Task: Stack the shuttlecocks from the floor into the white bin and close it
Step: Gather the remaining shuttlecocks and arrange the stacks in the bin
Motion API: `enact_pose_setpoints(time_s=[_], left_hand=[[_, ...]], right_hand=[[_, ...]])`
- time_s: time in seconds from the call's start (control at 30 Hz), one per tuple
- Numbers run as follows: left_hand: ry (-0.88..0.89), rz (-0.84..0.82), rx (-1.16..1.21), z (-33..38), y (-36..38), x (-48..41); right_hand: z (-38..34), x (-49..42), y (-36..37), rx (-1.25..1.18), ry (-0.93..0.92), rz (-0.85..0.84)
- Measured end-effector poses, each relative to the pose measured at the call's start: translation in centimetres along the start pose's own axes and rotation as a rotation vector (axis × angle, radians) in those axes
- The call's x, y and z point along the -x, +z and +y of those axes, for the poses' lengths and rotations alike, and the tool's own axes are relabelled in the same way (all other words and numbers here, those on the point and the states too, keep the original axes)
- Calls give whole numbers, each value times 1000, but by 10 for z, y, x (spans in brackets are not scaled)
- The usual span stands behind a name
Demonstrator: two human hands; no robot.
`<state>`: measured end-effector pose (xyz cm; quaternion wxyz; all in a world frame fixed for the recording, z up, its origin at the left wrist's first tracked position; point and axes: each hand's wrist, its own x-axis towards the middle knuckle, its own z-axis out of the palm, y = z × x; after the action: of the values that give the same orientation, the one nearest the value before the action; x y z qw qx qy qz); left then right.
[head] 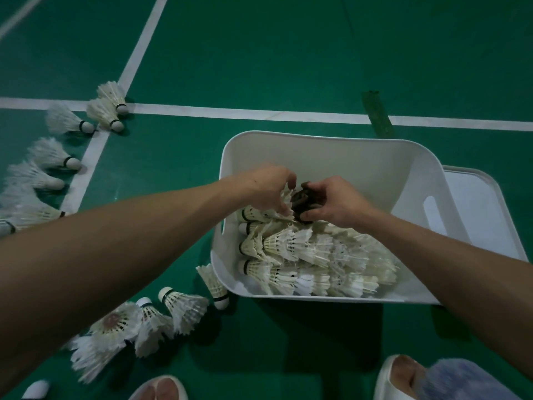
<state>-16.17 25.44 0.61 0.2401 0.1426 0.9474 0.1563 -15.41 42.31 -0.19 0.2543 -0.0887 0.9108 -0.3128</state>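
Shuttlecocks (288, 249) — rows lying, corks left | left fingers (288, 176) pinch feathers (286, 197) | right fingers (320, 187) grip dark shuttlecock (300, 199), perhaps.

Dim, greenish overall light, dark shadow on the floor (317, 327) near the white bin (331, 151), wide-angle bending of court lines (230, 112), soft blur at left and near edges

Dim, flat light is falling on a dark green sports-court floor (288, 53). White painted boundary lines (230, 112) are crossing it and meeting at left. A darker green tape strip (377, 114) is lying across the horizontal one.
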Motion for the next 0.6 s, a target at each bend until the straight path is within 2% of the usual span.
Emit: enact_pose_setpoints(time_s=[0.27,0.4,0.6], left_hand=[[5,59,-54,5,-9,20],[41,158,-78,8,-19,45],[48,347,-83,5,-38,90]], right_hand=[[-15,12,-16,91,-32,43],[-26,28,-29,163,-87,145],[-68,54,-27,355,-212,154]])
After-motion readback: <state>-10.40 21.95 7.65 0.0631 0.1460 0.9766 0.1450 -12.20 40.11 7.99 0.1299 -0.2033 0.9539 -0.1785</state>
